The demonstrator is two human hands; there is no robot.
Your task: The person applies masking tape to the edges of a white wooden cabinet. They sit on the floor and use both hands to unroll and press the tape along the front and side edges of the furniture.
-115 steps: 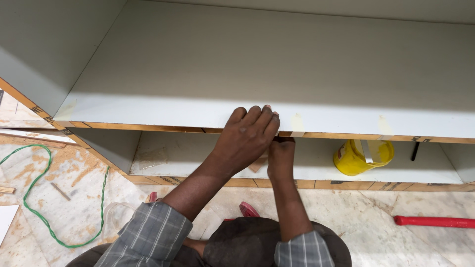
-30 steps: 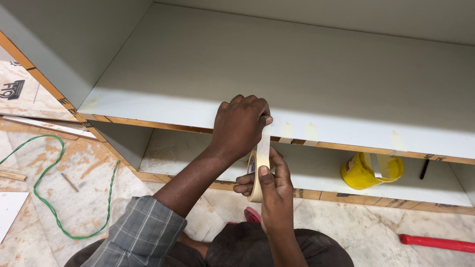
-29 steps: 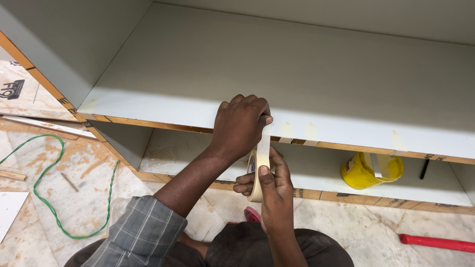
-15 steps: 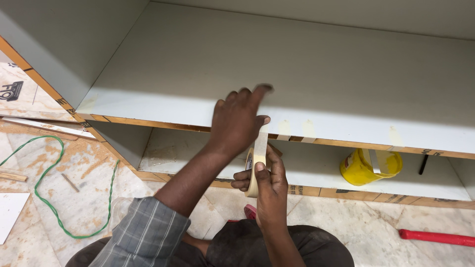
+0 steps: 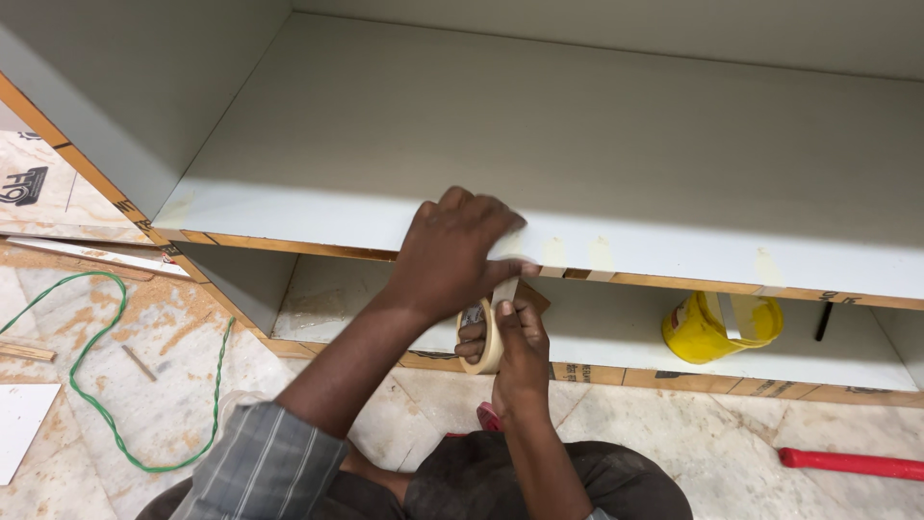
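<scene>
Right hand [image 5: 520,351] has a closed grip round one roll of masking tape [image 5: 484,337], held just below the front edge of the upper shelf [image 5: 674,282], so the pulled strip [image 5: 504,291] runs up from roll to edge. Left hand [image 5: 452,252] lies flat, fingers curled over that edge, pressing the strip end onto the grey shelf top; it grips nothing, just pins it. To the right along the same edge: three pale tape pieces already stuck, near each other, and a fourth further right above the can. One yellow can [image 5: 717,327] lies tipped on the lower shelf [image 5: 616,337], far right. On the floor [image 5: 674,424]: one green cable [image 5: 96,404] looped at left, one red bar-shaped tool [image 5: 852,463] at near right.
</scene>
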